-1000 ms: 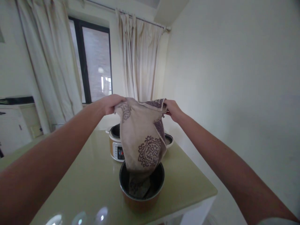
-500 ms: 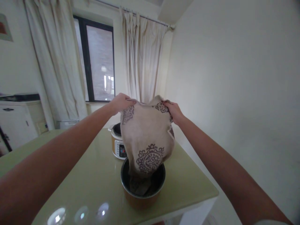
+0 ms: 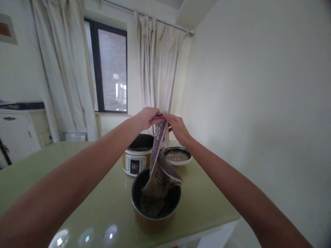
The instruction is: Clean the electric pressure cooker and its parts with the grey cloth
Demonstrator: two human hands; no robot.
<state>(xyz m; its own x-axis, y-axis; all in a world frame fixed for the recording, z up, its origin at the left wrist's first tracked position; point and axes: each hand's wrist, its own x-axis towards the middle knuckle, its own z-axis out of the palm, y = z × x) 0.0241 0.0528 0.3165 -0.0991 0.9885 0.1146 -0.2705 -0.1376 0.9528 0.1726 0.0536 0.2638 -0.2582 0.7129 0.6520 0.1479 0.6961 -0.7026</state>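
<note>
A beige towel (image 3: 157, 181) with dark purple-grey patterns hangs folded and gathered, its lower end down inside the inner pot (image 3: 156, 225). My left hand (image 3: 151, 116) pinches the towel's top edge. Close against it, my right hand (image 3: 178, 126) grips the same bunched top, so the two hands meet above the pot. The pot has a dark inside and a golden-brown outside, and it stands on the table. Behind it is the rice cooker body (image 3: 136, 165), white and gold with a control panel and an open top. The cooker lid (image 3: 177, 155) lies to its right, inner side up.
The glossy green table (image 3: 103, 203) ends at a white-sided edge on the right, beside a plain wall (image 3: 253, 96). Curtains (image 3: 162, 62) and a dark-framed window (image 3: 112, 69) are at the back. A white cabinet (image 3: 22, 134) stands at the far left.
My hands have come together from the towel's two upper corners. The towel, spread wide before, is now folded narrow, and the cooker lid behind it has come into view.
</note>
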